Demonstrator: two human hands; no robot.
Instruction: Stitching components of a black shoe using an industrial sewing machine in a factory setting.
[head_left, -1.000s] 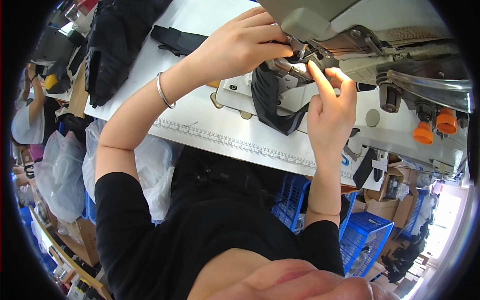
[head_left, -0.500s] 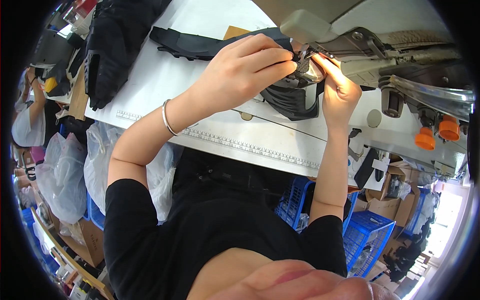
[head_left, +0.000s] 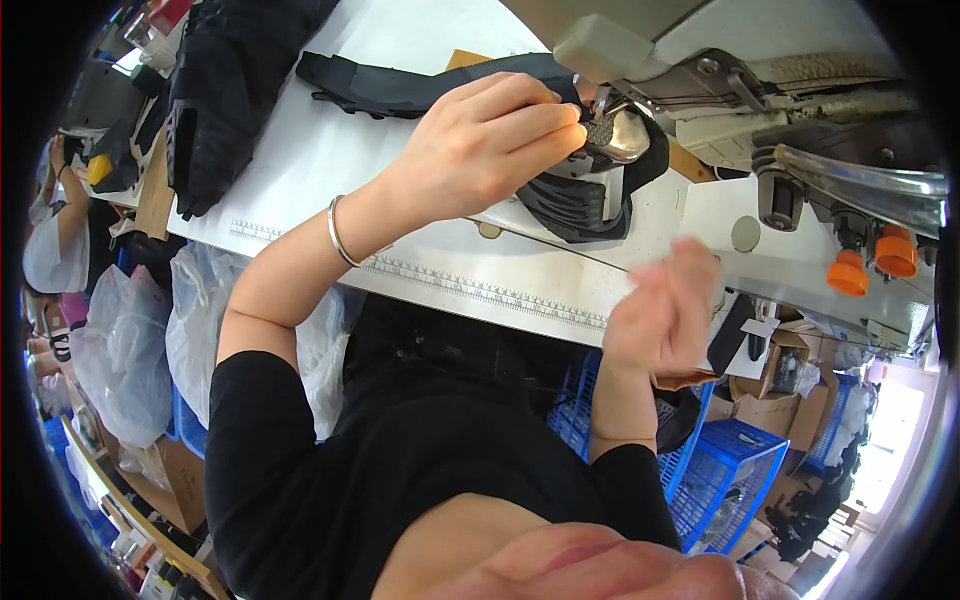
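A long black padded strap (head_left: 385, 90) lies across the white sewing table (head_left: 340, 165) and runs up to the sewing machine's metal foot area (head_left: 625, 140). My left hand (head_left: 490, 140) is closed, thumb and fingers pinching the strap's edge just left of the needle; the fingers hide the exact spot. A looped black part with ribs (head_left: 575, 205) hangs toward me beneath the machine and curves up on the right. My right hand (head_left: 665, 305), smeared by motion, is off the work, above the table's front edge; its fingers cannot be made out.
Black fabric pieces (head_left: 235, 90) are piled at the left of the table. A printed ruler (head_left: 480, 290) runs along the front edge. Orange knobs (head_left: 848, 273) hang at the right. Blue crates (head_left: 735, 470) and plastic bags (head_left: 125, 350) stand below; another person's arm (head_left: 70, 200) shows far left.
My right hand has left the strap by the needle and moved down toward me. The looped part's right side now shows uncovered. My left hand has kept its pinch, barely moving.
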